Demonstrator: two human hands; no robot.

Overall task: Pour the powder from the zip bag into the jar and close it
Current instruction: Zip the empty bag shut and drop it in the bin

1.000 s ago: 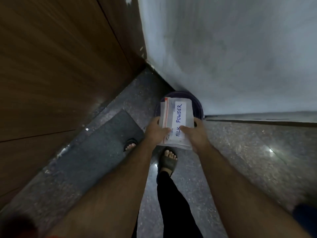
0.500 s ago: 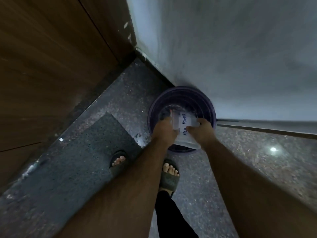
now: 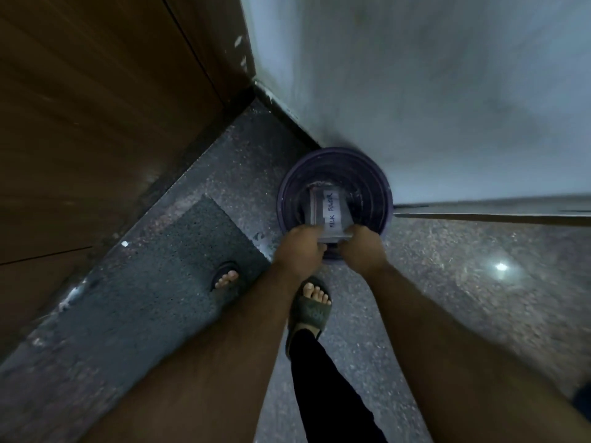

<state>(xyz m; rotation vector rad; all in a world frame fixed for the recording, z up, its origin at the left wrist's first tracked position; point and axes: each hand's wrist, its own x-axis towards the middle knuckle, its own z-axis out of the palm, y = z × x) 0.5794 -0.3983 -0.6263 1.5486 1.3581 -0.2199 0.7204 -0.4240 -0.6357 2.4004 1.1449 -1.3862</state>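
Observation:
A clear zip bag (image 3: 329,214) with a white label reading MILK POWDER lies flat over the open mouth of a purple bucket (image 3: 287,193) on the floor. My left hand (image 3: 300,247) grips the bag's near left corner. My right hand (image 3: 363,247) grips its near right corner. Both hands sit at the bucket's near rim. No jar is in view.
The bucket stands in a corner against a pale wall (image 3: 415,91), beside a wooden door (image 3: 96,123). A dark mat (image 3: 144,282) lies on the speckled stone floor. My feet in sandals (image 3: 311,310) stand just short of the bucket.
The bag has gone from upright in front of me down into the bucket's mouth, and both hands have lowered with it. The view has tilted down toward the bucket.

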